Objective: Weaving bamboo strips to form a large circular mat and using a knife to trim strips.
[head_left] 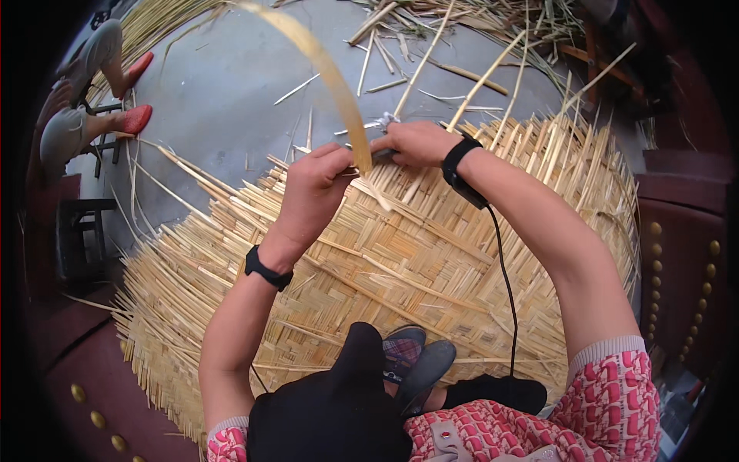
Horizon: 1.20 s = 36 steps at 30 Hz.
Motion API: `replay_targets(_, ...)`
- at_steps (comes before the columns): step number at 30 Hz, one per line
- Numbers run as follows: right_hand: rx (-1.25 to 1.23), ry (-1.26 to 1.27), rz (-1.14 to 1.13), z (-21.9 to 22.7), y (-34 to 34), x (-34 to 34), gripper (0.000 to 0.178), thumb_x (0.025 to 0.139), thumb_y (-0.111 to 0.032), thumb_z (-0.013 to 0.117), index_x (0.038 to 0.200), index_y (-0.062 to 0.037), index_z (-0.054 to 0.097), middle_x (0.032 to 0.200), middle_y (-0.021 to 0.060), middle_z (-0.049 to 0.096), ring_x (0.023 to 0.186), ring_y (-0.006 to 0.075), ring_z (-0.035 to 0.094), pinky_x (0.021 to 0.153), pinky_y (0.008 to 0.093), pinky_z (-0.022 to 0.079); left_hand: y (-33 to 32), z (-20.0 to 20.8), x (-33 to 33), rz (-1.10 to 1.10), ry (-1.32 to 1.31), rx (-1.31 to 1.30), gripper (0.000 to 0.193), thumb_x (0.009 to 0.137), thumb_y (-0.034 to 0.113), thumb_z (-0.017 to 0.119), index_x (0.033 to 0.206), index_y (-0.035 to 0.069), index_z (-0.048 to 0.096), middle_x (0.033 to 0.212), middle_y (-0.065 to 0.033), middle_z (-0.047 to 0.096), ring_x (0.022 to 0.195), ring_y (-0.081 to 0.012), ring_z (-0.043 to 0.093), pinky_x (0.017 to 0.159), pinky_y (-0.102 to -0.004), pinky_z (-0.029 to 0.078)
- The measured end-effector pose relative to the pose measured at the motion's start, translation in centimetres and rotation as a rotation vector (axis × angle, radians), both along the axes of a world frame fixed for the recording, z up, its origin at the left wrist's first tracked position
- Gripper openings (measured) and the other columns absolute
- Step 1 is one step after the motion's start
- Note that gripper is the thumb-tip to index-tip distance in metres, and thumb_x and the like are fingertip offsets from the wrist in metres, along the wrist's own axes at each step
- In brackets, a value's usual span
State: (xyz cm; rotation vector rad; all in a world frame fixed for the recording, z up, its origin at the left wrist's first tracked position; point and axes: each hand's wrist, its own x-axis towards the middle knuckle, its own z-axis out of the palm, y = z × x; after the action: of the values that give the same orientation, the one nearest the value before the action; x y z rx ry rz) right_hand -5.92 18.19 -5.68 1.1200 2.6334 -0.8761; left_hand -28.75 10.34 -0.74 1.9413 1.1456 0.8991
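Left grip pinches a strip, its length arching forward-left; right grip unclear.

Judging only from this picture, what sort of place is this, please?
Probably an informal weaving workspace: a large, partly woven mat lies on the grey floor, loose stalks are heaped and scattered beyond it, and a low dark stool stands at the left.

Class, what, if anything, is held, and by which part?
The left hand seems to hold the curved yellow strip near its lower end; the right hand: cannot tell.
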Motion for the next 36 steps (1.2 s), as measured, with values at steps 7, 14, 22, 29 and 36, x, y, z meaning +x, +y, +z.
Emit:
replay_targets(7, 0.124, 0.283, -0.426, 9.5, -11.7, 1.7, 0.025, 0.094, -0.017, 0.051, 0.109, -0.0014, 0.063, 0.090, 0.0172, 0.067, 0.086, 0.0349, 0.067, 0.074, 0.0459, 0.054, -3.1, 10.3, 6.5, -0.311, 0.304, 0.465, 0.053, 0.081, -0.001, 0.060, 0.130, 0.020, 0.061, 0.085, -0.0064, 0.055, 0.078, -0.0245, 0.057, 0.065, -0.0346, 0.050)
replay_targets(14, -0.151, 0.173, -0.570, 7.3, -35.6, 2.6, 0.038, 0.090, -0.012, 0.053, 0.126, -0.0051, 0.057, 0.094, 0.0236, 0.060, 0.076, 0.0388, 0.065, 0.066, 0.0475, 0.053, -11.7, -0.9, 12.0, -0.956, 0.499, 0.035, 0.047, 0.080, 0.007, 0.065, 0.126, 0.017, 0.063, 0.097, -0.0071, 0.061, 0.096, -0.0258, 0.061, 0.078, -0.0355, 0.053)
replay_targets(22, -0.145, 0.140, -0.289, 10.2, -38.6, 3.6, 0.027, 0.085, -0.021, 0.066, 0.109, -0.0090, 0.064, 0.090, 0.0164, 0.064, 0.088, 0.0376, 0.064, 0.073, 0.0468, 0.051, -10.7, -6.4, 10.7, 0.154, -0.671, -1.263, 0.040, 0.095, 0.002, 0.053, 0.134, -0.002, 0.045, 0.112, -0.0173, 0.062, 0.110, -0.0298, 0.062, 0.093, -0.0382, 0.056)
replay_targets(29, -0.110, 0.812, -1.173, 1.0, -23.1, 11.5, 0.037, 0.094, -0.009, 0.051, 0.130, -0.0017, 0.050, 0.110, 0.0166, 0.064, 0.096, 0.0239, 0.064, 0.084, 0.0343, 0.051, -9.7, -5.5, 12.9, 0.135, -1.006, -1.140, 0.018, 0.092, -0.003, 0.046, 0.107, 0.000, 0.055, 0.113, -0.0175, 0.063, 0.111, -0.0301, 0.063, 0.096, -0.0410, 0.054)
replay_targets(36, -0.338, 0.606, -1.345, -1.9, -16.7, 12.7, 0.042, 0.084, -0.021, 0.072, 0.117, 0.0031, 0.060, 0.094, 0.0106, 0.066, 0.079, 0.0177, 0.062, 0.073, 0.0312, 0.050, -7.4, -4.6, 12.5, -0.177, -0.885, -1.190, 0.009, 0.096, 0.006, 0.054, 0.100, 0.004, 0.061, 0.109, -0.0146, 0.067, 0.098, -0.0223, 0.069, 0.085, -0.0327, 0.058)
